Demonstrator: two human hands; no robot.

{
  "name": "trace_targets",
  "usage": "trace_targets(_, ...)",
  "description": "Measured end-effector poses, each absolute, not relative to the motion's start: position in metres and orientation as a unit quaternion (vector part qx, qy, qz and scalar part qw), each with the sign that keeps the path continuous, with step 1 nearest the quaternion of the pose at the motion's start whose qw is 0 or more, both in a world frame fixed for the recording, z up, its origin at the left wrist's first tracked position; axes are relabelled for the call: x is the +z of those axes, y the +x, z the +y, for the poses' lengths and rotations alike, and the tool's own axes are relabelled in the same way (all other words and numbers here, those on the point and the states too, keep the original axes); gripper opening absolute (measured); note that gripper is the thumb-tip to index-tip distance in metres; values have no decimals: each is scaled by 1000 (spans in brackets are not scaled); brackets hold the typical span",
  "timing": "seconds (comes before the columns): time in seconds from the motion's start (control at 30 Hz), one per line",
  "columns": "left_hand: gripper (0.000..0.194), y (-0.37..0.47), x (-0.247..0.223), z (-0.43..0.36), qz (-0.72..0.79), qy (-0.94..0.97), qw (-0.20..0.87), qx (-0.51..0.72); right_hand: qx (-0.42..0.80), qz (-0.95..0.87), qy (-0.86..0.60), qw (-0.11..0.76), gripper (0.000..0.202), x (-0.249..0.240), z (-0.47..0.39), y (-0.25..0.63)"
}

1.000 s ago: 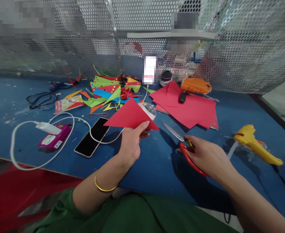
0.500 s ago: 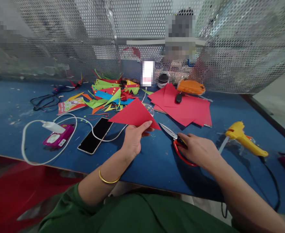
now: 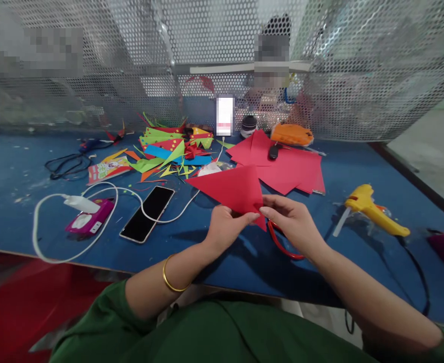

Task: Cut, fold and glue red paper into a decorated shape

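A triangular piece of red paper [image 3: 231,185] is held up over the blue table, its right part bending into a curve. My left hand [image 3: 227,224] pinches its lower edge, thumb on the near side. At the right edge, my right hand [image 3: 288,217] grips the paper between thumb and fingers. Scissors with red handles [image 3: 282,244] lie on the table just under my right hand; their blades are hidden by the paper and hand. Behind the paper are more red sheets [image 3: 293,169] with a small black object [image 3: 273,152] on top.
A yellow glue gun [image 3: 375,209] lies at the right. To the left are a dark phone [image 3: 147,214], a white cable [image 3: 36,227] and a purple power socket [image 3: 91,217]. Coloured paper scraps [image 3: 169,151] pile before the perforated metal screen [image 3: 123,65], behind which a person shows.
My right hand has let go of the scissors and taken the right edge of the red paper. The paper has moved right and nearer, and now curves.
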State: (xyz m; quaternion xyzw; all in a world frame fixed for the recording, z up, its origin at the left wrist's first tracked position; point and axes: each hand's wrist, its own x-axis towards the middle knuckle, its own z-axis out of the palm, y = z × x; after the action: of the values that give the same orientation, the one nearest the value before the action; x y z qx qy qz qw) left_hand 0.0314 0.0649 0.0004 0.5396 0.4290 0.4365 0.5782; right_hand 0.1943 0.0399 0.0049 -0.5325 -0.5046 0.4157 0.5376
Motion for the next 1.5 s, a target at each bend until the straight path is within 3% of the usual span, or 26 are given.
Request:
trace_targets(0.13,33,23,-1,74,392,641,512,416,378,-390,-528,652,21,1,49,214)
trace_targets(0.23,27,5,7,91,528,697,285,392,325,-323,-501,735,22,5,58,246)
trace_targets(0.3,26,-4,10,99,590,773,79,217,316,-295,-497,753,22,7,61,259)
trace_targets(0.37,22,-7,10,102,585,797,47,146,323,-283,-507,747,22,7,63,262)
trace_targets(0.67,29,6,-5,103,579,814,-15,41,388,-310,-528,688,30,-1,55,237)
trace_targets(0.9,34,8,-6,105,590,806,-22,40,387,-336,-528,677,31,-1,53,235)
trace_targets(1.3,22,-32,13,108,624,777,38,71,377,-357,-537,665,26,-4,52,234)
trace_targets(1.5,27,-54,25,132,659,749,-2,70,369,-360,-544,662,27,-7,54,237)
